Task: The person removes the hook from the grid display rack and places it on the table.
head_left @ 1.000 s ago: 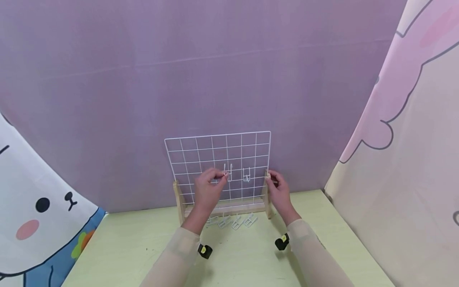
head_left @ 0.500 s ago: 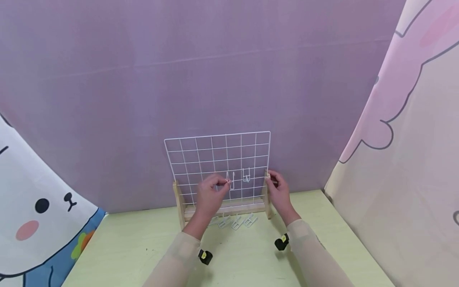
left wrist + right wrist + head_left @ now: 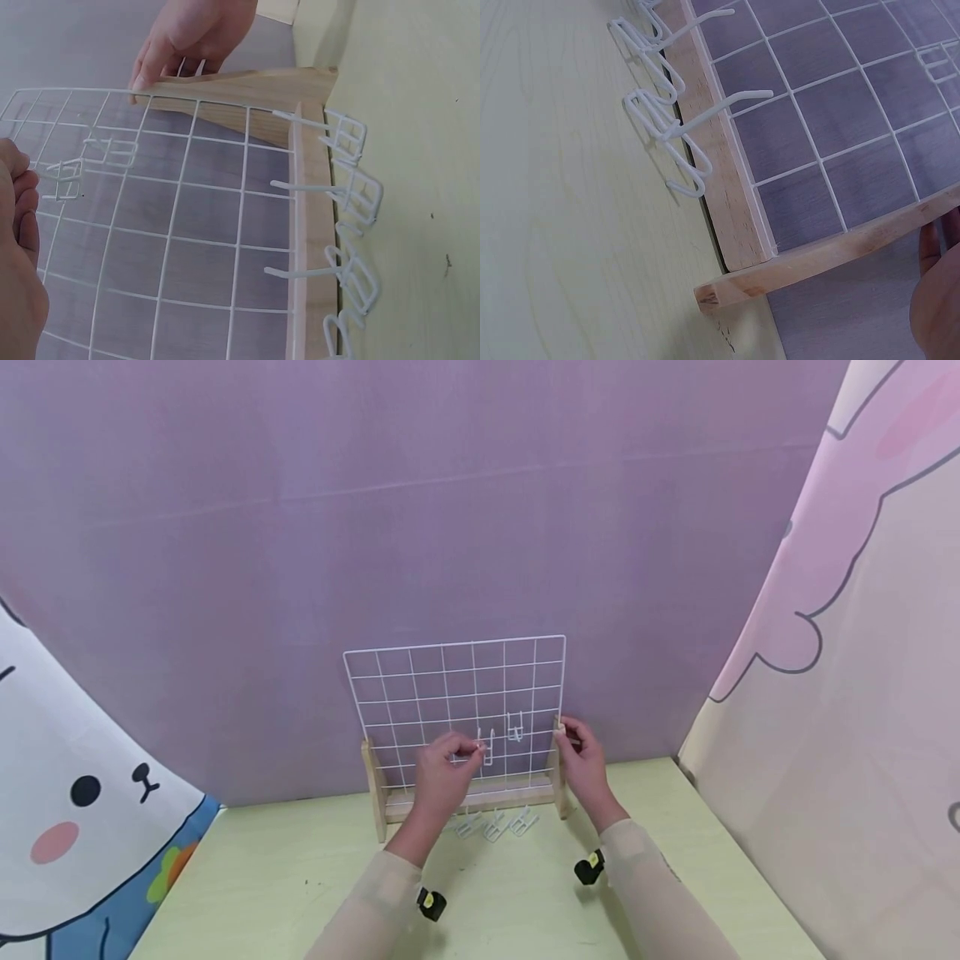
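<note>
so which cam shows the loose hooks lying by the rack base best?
Left wrist: the loose hooks fill the frame's right side, lined up along the wooden base, each wire loop distinct. Right wrist shows only two clearly, at the top left edge. Head view shows them small and faint on the table in front of the rack.

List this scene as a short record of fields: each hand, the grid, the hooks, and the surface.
left hand: pinches a white wire hook against the grid
right hand: grips the right wooden upright of the stand
grid panel: white wire, upright in a wooden base
hung hook: on the grid, right of the pinched one
loose hooks: on the table in front of the base
table: pale green
backdrop: purple cloth
</note>
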A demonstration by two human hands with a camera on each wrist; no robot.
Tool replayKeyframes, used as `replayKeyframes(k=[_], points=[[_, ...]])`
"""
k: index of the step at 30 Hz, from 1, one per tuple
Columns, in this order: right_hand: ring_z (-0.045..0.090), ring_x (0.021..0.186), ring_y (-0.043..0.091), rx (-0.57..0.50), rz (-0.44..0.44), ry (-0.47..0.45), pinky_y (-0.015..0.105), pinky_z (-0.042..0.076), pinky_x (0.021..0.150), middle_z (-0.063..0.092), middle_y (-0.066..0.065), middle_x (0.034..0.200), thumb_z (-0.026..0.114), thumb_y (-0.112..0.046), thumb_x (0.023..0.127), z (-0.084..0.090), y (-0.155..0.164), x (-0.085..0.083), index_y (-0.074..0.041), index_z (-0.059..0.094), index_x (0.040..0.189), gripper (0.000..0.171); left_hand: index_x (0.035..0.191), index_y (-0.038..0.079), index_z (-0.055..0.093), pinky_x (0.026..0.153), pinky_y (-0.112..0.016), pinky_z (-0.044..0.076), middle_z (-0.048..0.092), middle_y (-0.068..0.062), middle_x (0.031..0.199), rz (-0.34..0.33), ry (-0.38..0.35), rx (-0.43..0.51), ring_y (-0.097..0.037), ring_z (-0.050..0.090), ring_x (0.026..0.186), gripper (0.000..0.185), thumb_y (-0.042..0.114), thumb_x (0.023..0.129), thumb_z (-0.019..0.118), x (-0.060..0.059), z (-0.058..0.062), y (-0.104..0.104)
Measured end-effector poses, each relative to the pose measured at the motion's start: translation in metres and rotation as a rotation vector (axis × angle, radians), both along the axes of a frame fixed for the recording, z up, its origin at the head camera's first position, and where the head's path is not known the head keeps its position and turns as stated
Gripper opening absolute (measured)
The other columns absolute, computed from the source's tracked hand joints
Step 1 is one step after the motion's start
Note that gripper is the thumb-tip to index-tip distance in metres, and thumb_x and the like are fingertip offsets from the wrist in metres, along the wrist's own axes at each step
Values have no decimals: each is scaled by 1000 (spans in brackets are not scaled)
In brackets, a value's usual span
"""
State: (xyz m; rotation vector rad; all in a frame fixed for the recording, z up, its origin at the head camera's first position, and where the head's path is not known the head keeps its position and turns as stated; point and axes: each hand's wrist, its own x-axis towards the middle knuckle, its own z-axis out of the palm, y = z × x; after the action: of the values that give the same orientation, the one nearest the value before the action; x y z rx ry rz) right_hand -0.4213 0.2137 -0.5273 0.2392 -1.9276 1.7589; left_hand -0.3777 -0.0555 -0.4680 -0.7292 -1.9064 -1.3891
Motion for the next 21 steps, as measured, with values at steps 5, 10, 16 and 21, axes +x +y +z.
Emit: replayKeyframes(k=[5,10,16,21], points=[[63,110,24,5,-2,-12,21,58,87,67,15,129,66,-15,113,-1,0,0,-7,67,141,30,89,10,81,74,-25,63,79,1,91,-5,-28,-11,-16,71,85,16,-4,89,87,2,-7,3],[63,109,24,1,-3,-10,20,58,87,67,15,128,66,-14,113,0,-1,0,-7,67,141,29,89,13,82,75,-26,62,77,6,90,-2,-48,-26,-14,70,84,16,-2,89,88,3,-13,7],[64,109,25,0,-4,-4,21,58,86,67,15,128,67,-15,113,-1,0,-1,-8,68,141,29,88,11,81,77,-27,63,78,2,90,-15,-87,-33,-14,70,84,15,-3,89,87,6,-17,11],[63,109,26,-9,3,-5,22,59,85,67,16,127,67,-16,113,-2,1,-1,-9,68,141,30,89,13,82,78,-27,63,76,7,89,-21,-130,-47,-13,71,84,17,-3,89,88,9,-20,15]])
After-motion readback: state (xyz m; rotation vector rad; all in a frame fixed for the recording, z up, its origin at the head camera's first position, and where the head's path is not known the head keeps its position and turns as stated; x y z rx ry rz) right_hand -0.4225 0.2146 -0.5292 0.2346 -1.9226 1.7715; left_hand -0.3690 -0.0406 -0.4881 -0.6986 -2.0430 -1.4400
